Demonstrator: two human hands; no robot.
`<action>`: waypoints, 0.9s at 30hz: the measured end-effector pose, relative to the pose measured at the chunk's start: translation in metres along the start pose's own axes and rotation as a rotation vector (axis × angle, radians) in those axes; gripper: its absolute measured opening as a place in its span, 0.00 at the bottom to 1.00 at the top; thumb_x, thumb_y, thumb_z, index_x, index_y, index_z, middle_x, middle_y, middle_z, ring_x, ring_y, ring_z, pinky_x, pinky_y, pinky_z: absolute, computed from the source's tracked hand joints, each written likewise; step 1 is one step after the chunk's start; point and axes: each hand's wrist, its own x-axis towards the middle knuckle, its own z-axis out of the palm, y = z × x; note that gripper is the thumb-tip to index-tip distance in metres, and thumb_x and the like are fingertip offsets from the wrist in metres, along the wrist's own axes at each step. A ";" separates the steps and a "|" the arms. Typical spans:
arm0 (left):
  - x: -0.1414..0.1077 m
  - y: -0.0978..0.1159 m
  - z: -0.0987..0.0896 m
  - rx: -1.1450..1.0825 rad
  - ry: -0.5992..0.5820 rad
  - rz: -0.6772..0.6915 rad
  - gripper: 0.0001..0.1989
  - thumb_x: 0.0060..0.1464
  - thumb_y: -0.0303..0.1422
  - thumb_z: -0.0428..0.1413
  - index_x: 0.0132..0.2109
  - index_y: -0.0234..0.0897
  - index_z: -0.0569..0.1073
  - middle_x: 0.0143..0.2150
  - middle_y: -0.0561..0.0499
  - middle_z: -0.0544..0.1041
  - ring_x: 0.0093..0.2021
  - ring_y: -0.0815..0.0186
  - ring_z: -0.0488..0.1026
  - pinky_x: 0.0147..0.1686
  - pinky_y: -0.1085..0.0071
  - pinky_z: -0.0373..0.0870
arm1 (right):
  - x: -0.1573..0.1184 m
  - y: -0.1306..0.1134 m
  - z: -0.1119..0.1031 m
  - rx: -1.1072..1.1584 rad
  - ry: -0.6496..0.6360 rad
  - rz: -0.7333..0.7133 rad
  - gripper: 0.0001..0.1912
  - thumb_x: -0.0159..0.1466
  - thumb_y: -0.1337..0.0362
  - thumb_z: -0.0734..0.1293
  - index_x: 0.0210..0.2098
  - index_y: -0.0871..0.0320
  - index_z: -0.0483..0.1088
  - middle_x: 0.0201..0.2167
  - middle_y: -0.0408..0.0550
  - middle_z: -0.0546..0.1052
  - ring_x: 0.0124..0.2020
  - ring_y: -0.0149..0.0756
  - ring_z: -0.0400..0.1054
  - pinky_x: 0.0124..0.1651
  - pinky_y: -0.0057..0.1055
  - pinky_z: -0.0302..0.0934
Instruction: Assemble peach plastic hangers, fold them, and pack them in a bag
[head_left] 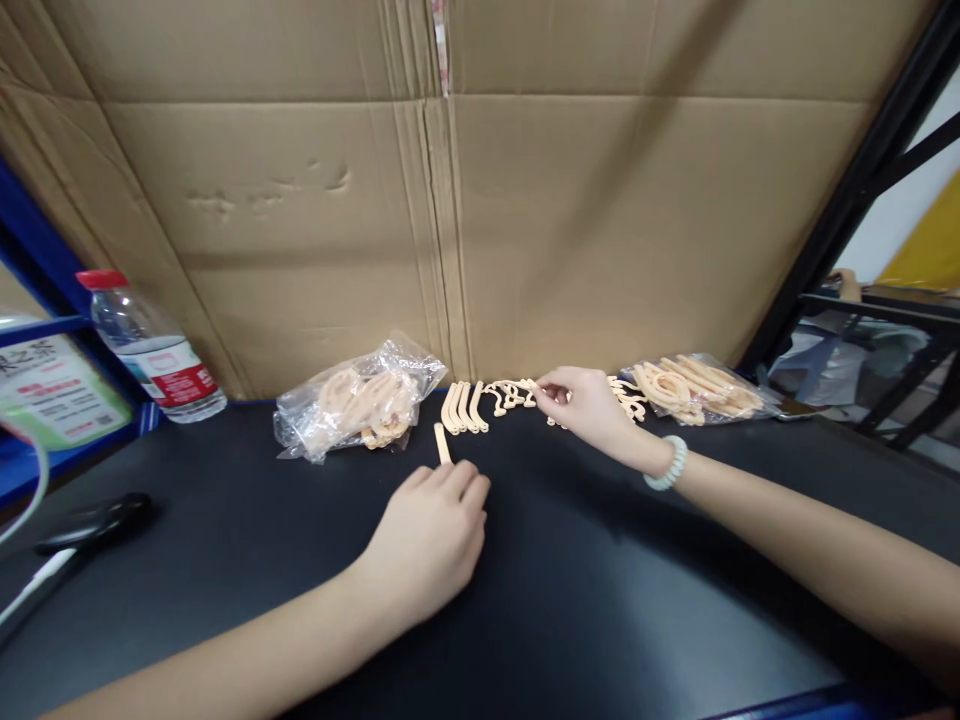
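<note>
Reaching right hand (596, 410) out to 1 o'clock, pinching a tiny pale piece (533, 388); curling left hand (431, 535) knuckles-up by a wooden strip (442, 443) around 12, can't tell if gripping tbh.

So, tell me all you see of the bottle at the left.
The clear, plastic-looking bottle wears a red cap and a red and white label. Its fill level is unclear. It stands on the black tabletop beside the blue frame, its top leaning left in this view; whether it touches the cardboard behind is unclear. Neither the left hand nor the right hand touches it.
</note>
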 end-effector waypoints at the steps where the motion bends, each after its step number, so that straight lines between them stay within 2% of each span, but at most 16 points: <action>1: -0.003 0.008 -0.001 -0.032 0.001 0.069 0.13 0.57 0.25 0.46 0.44 0.35 0.74 0.42 0.41 0.77 0.36 0.55 0.75 0.35 0.58 0.73 | -0.009 -0.001 -0.006 0.057 0.019 0.010 0.10 0.65 0.66 0.61 0.31 0.59 0.74 0.29 0.48 0.78 0.31 0.35 0.71 0.36 0.31 0.64; 4: -0.009 0.020 0.002 -0.184 0.053 0.300 0.17 0.58 0.22 0.45 0.51 0.35 0.71 0.46 0.43 0.76 0.40 0.57 0.74 0.37 0.61 0.73 | -0.038 -0.004 -0.017 0.462 0.016 0.150 0.09 0.63 0.60 0.65 0.31 0.58 0.73 0.29 0.47 0.77 0.30 0.36 0.71 0.27 0.29 0.66; 5: -0.009 0.021 0.003 -0.241 0.064 0.337 0.18 0.59 0.23 0.45 0.53 0.36 0.70 0.48 0.44 0.76 0.42 0.57 0.74 0.39 0.61 0.73 | -0.047 -0.005 -0.018 0.612 -0.012 0.218 0.10 0.62 0.58 0.66 0.31 0.58 0.73 0.28 0.47 0.76 0.29 0.36 0.71 0.24 0.28 0.65; 7: -0.009 0.020 0.006 -0.356 0.075 0.327 0.17 0.59 0.23 0.46 0.54 0.37 0.69 0.50 0.45 0.76 0.44 0.59 0.74 0.44 0.62 0.73 | -0.059 -0.007 -0.017 0.835 -0.085 0.339 0.11 0.58 0.56 0.70 0.31 0.58 0.73 0.27 0.46 0.75 0.27 0.35 0.72 0.20 0.26 0.65; 11: -0.005 0.013 0.009 -0.486 0.086 0.176 0.16 0.60 0.26 0.48 0.54 0.39 0.70 0.54 0.44 0.73 0.50 0.59 0.72 0.51 0.63 0.72 | -0.065 -0.013 -0.014 1.073 -0.205 0.488 0.13 0.55 0.58 0.72 0.33 0.59 0.68 0.26 0.45 0.75 0.26 0.32 0.72 0.23 0.26 0.68; 15: -0.003 0.009 0.013 -0.451 0.073 0.098 0.17 0.62 0.30 0.49 0.56 0.42 0.70 0.60 0.42 0.67 0.54 0.54 0.70 0.51 0.57 0.71 | -0.064 -0.014 -0.012 1.104 -0.231 0.576 0.12 0.56 0.60 0.69 0.32 0.57 0.62 0.23 0.42 0.76 0.22 0.30 0.71 0.24 0.25 0.65; 19: -0.002 0.010 0.015 -0.452 0.049 0.079 0.11 0.61 0.30 0.49 0.49 0.40 0.71 0.58 0.42 0.69 0.54 0.52 0.68 0.49 0.55 0.71 | -0.066 -0.011 -0.010 1.068 -0.251 0.622 0.10 0.56 0.64 0.64 0.38 0.56 0.62 0.19 0.40 0.75 0.18 0.29 0.68 0.20 0.22 0.58; 23: -0.002 0.010 0.015 -0.542 0.048 0.085 0.04 0.60 0.29 0.50 0.42 0.40 0.68 0.54 0.44 0.70 0.60 0.54 0.63 0.55 0.57 0.67 | -0.067 -0.010 -0.007 1.003 -0.335 0.542 0.09 0.56 0.65 0.63 0.37 0.58 0.66 0.21 0.42 0.75 0.20 0.29 0.68 0.20 0.22 0.58; 27: -0.003 0.010 0.014 -0.667 0.025 0.053 0.02 0.62 0.29 0.49 0.40 0.40 0.65 0.56 0.42 0.68 0.60 0.57 0.64 0.54 0.62 0.69 | -0.069 -0.010 -0.003 0.960 -0.334 0.471 0.06 0.57 0.64 0.66 0.33 0.58 0.66 0.26 0.44 0.75 0.24 0.30 0.69 0.20 0.22 0.60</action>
